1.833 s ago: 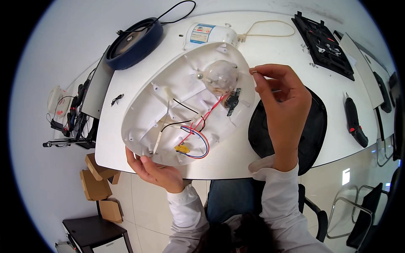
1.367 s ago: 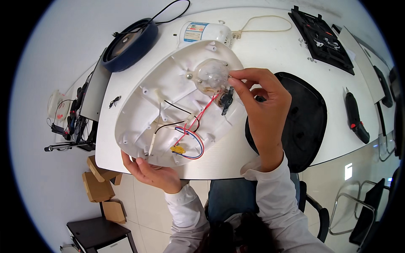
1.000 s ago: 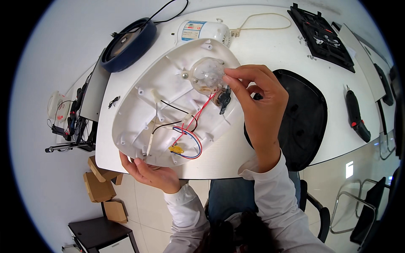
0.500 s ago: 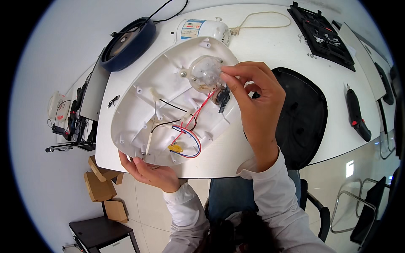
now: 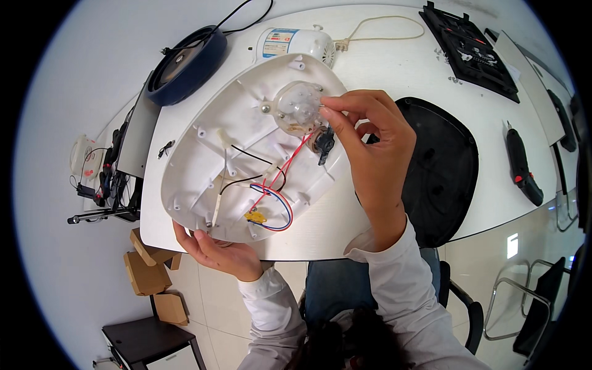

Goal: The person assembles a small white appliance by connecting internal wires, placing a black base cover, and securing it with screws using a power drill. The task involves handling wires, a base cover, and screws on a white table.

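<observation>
A white plastic housing [image 5: 203, 166] lies hollow side up and tilted, with wires and parts inside. My left hand [image 5: 225, 254] grips its near rim, thumb on the edge and fingers underneath. In its far part sits a clear round-cased unit [image 5: 290, 102] fixed with screws. Thumb and forefinger of my right hand [image 5: 376, 132] pinch together at the right side of that unit; what they hold is too small to make out. A black knob-like part [image 5: 324, 145] sits just below those fingertips. Red wires [image 5: 298, 151] run from the unit towards a yellow component [image 5: 255, 217].
A black plastic cover [image 5: 438, 172] lies right of the housing. Farther right are a cordless screwdriver [image 5: 523, 169] and a black tool case [image 5: 472, 55], with loose screws [image 5: 455, 80] beside it. Behind stand a white motor [image 5: 302, 44] and a dark blue round base [image 5: 185, 65].
The housing and my right hand have shifted very slightly to the left. The pinch at the clear unit and the left hand's grip look the same.
</observation>
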Demonstrator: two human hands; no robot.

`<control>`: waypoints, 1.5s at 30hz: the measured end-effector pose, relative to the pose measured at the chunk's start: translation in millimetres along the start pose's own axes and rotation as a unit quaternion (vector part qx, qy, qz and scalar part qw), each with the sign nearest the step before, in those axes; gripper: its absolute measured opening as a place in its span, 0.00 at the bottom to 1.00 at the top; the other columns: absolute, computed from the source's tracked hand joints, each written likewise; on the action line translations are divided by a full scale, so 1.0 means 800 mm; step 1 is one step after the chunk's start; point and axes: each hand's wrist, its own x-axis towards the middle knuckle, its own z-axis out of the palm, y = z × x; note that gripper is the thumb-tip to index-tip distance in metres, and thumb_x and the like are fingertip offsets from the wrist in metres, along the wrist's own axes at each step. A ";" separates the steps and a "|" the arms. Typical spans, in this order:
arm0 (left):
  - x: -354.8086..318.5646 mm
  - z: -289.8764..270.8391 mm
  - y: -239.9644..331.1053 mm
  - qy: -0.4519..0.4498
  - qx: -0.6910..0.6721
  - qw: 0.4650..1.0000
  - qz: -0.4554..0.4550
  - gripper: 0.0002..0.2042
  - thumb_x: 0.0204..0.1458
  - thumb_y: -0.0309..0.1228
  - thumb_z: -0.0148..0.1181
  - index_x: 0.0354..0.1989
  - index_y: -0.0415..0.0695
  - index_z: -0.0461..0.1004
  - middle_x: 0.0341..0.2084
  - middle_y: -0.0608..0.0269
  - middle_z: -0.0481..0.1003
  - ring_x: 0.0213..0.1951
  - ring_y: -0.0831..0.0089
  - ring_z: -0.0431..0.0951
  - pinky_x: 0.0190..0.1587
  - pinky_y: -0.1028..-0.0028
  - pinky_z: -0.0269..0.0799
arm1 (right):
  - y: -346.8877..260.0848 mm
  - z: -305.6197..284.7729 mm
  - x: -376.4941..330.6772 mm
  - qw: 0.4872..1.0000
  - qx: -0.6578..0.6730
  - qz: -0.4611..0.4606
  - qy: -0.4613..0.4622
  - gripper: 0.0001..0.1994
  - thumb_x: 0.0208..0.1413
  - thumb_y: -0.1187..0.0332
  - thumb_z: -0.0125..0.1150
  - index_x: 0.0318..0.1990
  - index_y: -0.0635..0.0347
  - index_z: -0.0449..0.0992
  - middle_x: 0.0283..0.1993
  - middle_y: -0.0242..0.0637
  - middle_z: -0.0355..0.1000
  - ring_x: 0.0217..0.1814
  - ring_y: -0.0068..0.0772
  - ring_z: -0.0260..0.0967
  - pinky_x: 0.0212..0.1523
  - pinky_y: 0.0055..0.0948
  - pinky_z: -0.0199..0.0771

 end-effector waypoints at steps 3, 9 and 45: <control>-0.001 0.002 0.002 -0.003 0.003 1.000 -0.001 0.22 0.57 0.34 0.43 0.59 0.38 0.58 0.55 0.52 0.65 0.56 0.61 0.68 0.57 0.64 0.67 | 0.001 0.000 -0.001 1.000 -0.007 -0.006 -0.001 0.05 0.45 0.75 0.68 0.31 0.55 0.81 0.30 0.29 0.74 0.23 0.18 0.67 0.21 0.18 0.63; 0.000 -0.002 -0.001 -0.002 0.004 1.000 0.008 0.22 0.57 0.34 0.43 0.59 0.37 0.58 0.55 0.52 0.65 0.56 0.61 0.69 0.56 0.64 0.67 | 0.001 0.000 -0.001 1.000 -0.009 -0.014 -0.002 0.05 0.45 0.76 0.68 0.31 0.55 0.81 0.30 0.29 0.74 0.23 0.18 0.67 0.21 0.18 0.63; 0.001 -0.009 -0.005 -0.039 -0.015 0.999 0.009 0.22 0.59 0.33 0.44 0.60 0.35 0.58 0.56 0.50 0.65 0.57 0.63 0.66 0.59 0.66 0.61 | -0.007 -0.019 -0.115 0.943 -0.266 -0.063 -0.190 0.05 0.42 0.71 0.68 0.28 0.53 0.77 0.30 0.26 0.72 0.28 0.30 0.68 0.27 0.27 0.68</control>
